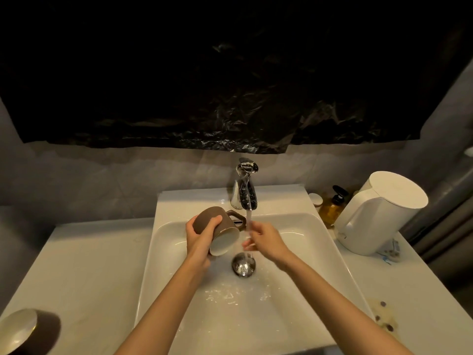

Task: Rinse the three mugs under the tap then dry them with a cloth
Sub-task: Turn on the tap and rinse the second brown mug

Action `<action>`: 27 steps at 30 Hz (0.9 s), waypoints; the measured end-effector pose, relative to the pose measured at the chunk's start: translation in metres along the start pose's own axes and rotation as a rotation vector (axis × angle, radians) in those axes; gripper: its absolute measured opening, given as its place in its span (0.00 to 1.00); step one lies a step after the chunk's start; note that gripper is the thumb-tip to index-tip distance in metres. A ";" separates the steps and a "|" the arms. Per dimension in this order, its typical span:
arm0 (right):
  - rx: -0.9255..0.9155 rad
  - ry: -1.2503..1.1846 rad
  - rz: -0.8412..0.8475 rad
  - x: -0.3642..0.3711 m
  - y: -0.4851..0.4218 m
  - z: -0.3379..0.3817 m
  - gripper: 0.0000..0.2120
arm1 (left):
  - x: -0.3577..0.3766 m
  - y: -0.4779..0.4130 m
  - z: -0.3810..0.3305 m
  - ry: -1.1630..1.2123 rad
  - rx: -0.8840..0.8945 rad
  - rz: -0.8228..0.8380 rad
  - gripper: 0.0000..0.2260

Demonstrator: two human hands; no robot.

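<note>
Left hand (198,235) grips the tilted brown mug (217,230); right hand (265,240), fingers loosely spread, sits in the tap (245,193) stream.

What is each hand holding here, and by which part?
The left hand grips the brown ceramic mug round its body near the base, not by the handle. The right hand holds nothing.

Both forearms (163,303) are bare from the sink's (307,290) near rim onward. The left hand (198,237) and right hand (266,239) are bare and wet.
</note>
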State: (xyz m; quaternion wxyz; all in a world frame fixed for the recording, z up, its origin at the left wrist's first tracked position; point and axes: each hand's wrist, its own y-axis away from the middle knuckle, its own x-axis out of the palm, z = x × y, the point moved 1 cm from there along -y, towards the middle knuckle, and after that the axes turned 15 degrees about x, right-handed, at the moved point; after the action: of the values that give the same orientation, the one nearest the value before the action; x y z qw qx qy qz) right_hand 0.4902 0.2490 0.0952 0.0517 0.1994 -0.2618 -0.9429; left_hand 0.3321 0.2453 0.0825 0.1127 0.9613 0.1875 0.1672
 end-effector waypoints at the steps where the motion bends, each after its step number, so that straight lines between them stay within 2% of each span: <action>1: -0.046 0.098 -0.109 -0.014 0.004 0.001 0.20 | 0.000 -0.002 0.000 0.013 -0.021 0.004 0.28; 3: -0.174 0.244 -0.301 -0.035 0.013 0.012 0.25 | 0.004 -0.002 0.000 0.027 -0.056 0.008 0.29; 4: -0.234 0.270 -0.339 -0.041 0.018 0.023 0.28 | 0.006 -0.001 0.000 0.036 -0.072 0.010 0.30; 7: -0.403 0.355 -0.347 -0.053 0.025 0.061 0.34 | 0.012 0.002 0.001 0.058 -0.106 0.019 0.32; 10: -0.486 0.536 -0.336 -0.056 0.024 0.084 0.31 | 0.014 0.004 0.001 0.081 -0.139 0.021 0.32; 13: -0.537 0.608 -0.412 -0.050 0.024 0.077 0.30 | 0.015 0.006 -0.001 0.099 -0.172 0.021 0.32; 15: -0.544 0.634 -0.402 -0.050 0.024 0.063 0.31 | 0.015 0.008 -0.002 0.107 -0.185 0.024 0.33; 18: -0.470 0.541 -0.280 -0.052 0.022 0.050 0.32 | 0.012 0.012 -0.005 0.127 -0.205 0.031 0.33; 20: -0.417 0.301 -0.389 -0.049 0.022 0.039 0.22 | 0.008 0.017 -0.008 0.132 -0.207 0.061 0.31; 21: -0.325 0.166 -0.435 -0.046 0.024 0.032 0.15 | 0.005 0.020 -0.009 0.115 -0.193 0.089 0.30; 22: -0.192 0.044 -0.395 -0.042 0.028 0.026 0.10 | 0.001 0.023 -0.009 0.083 -0.168 0.120 0.29; 24: 0.076 -0.045 -0.134 -0.031 0.033 0.013 0.12 | -0.008 0.030 -0.009 0.002 -0.100 0.183 0.29; 26: 0.196 -0.015 0.061 -0.022 0.037 0.004 0.15 | -0.014 0.039 -0.008 -0.070 -0.033 0.243 0.29; 27: 0.225 -0.015 0.128 -0.018 0.037 0.001 0.14 | -0.015 0.043 -0.009 -0.102 0.001 0.269 0.28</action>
State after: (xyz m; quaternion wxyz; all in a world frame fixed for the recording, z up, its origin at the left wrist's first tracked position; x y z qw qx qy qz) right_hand 0.5056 0.2212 0.1217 0.0870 0.1796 -0.3787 -0.9038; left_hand 0.3292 0.2018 0.0985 0.0980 0.9851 0.0509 0.1318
